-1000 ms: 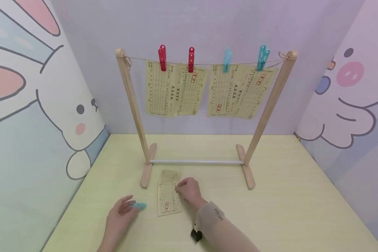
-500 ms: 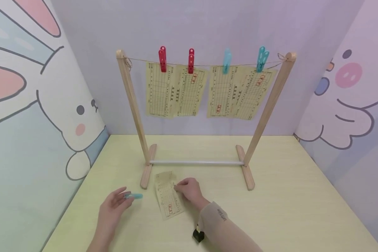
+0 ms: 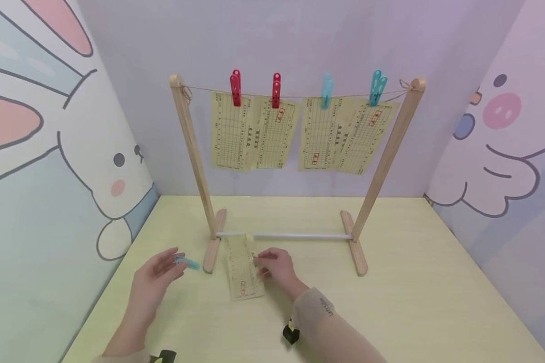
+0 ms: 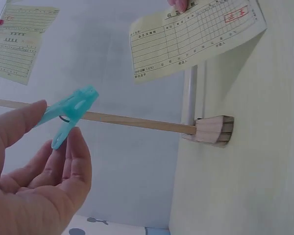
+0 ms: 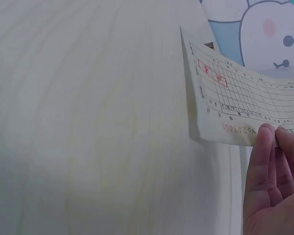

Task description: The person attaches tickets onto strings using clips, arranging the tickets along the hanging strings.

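My left hand (image 3: 152, 282) pinches a light-blue clothespin (image 4: 73, 110) between thumb and fingers, left of the rack's left foot. In the left wrist view the clothespin's handles lie between thumb and fingertips. My right hand (image 3: 279, 269) pinches the long edge of a yellowish printed receipt slip (image 3: 242, 267) bearing a red stamp. The slip is lifted off the table and tilted, its upper end in front of the white crossbar. In the right wrist view, thumb and fingers hold the slip (image 5: 245, 98) at its edge, beside a red number.
Behind the hands stands a wooden rack (image 3: 193, 161) with a string (image 3: 295, 96) tied between its posts. Similar slips (image 3: 231, 131) hang there from red clothespins (image 3: 276, 91) and blue clothespins (image 3: 327, 92). A white crossbar (image 3: 300, 236) joins the feet. Cartoon-printed walls surround the pale table (image 3: 418, 292).
My right hand has raised the slip from the table and moved it slightly toward the rack. My left hand has moved up and left with the clothespin.
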